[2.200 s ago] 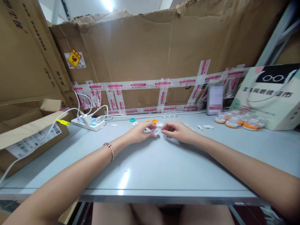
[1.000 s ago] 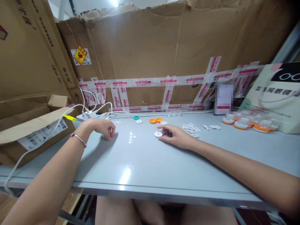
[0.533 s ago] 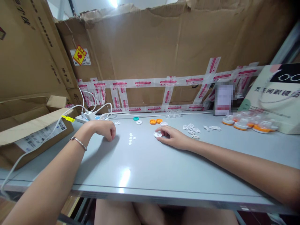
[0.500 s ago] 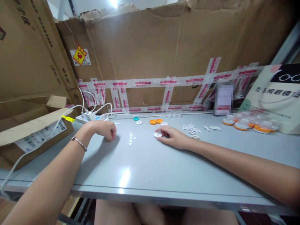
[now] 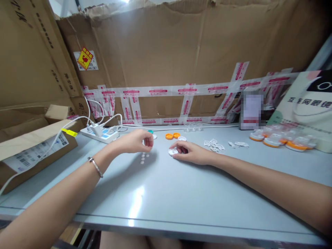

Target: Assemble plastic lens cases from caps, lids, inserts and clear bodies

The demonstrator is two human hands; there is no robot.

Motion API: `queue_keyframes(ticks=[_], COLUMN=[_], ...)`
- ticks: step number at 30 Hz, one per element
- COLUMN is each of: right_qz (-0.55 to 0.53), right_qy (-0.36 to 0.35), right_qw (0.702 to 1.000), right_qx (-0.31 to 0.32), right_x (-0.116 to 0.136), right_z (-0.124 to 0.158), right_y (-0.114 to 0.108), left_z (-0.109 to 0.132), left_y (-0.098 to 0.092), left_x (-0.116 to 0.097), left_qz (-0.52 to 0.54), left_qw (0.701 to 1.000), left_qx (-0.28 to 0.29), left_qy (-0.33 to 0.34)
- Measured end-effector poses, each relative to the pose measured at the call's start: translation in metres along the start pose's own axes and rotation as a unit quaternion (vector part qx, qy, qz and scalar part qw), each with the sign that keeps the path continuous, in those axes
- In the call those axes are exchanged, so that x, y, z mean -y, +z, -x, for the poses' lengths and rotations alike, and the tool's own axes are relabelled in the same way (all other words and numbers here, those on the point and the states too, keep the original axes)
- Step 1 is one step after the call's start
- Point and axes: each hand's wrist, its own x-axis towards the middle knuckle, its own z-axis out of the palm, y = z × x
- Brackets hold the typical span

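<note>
My right hand (image 5: 188, 152) rests on the table with thumb and fingers closed on the edge of a round white plastic disc (image 5: 173, 151), which lies flat. Over the table to its left, my left hand (image 5: 140, 141) is raised with curled fingers pinched together; whatever is in them, if anything, is hidden. Several small white discs (image 5: 142, 158) lie below the left hand, some of them covered by it. Behind that hand, a teal ring (image 5: 150, 131) and a white ring (image 5: 155, 136) are partly visible. Two orange rings (image 5: 169, 136) and a white ring (image 5: 182, 138) sit behind the right hand.
Flat white plastic pieces (image 5: 214, 145) lie right of the right hand. Farther right are clear-topped orange and white cases (image 5: 272, 141), a phone (image 5: 251, 112) and a paper bag (image 5: 306, 107). A power strip (image 5: 103, 135) and an open carton (image 5: 38, 148) stand left; clear parts (image 5: 193, 127) line the back.
My left hand has moved right, from near the power strip to above the small white discs. My right hand stays on the white disc. The view has shifted slightly.
</note>
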Motion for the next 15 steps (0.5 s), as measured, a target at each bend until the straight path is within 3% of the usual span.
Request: queue_keyframes(ticks=[7,15], right_qz=[-0.048,-0.06], right_qy=[-0.013,0.001], right_qw=[0.999,0.998], right_qx=[-0.01,-0.002], right_x=[-0.01,-0.008], right_z=[-0.007,-0.007], right_y=[0.004,0.0], left_z=[-0.043,-0.044], left_y=[0.041,0.067], left_x=[-0.015,-0.004], left_qz=[0.022,0.016], left_qw=[0.991,0.979], left_qx=[-0.108,-0.142], left_qy=[0.072,0.146])
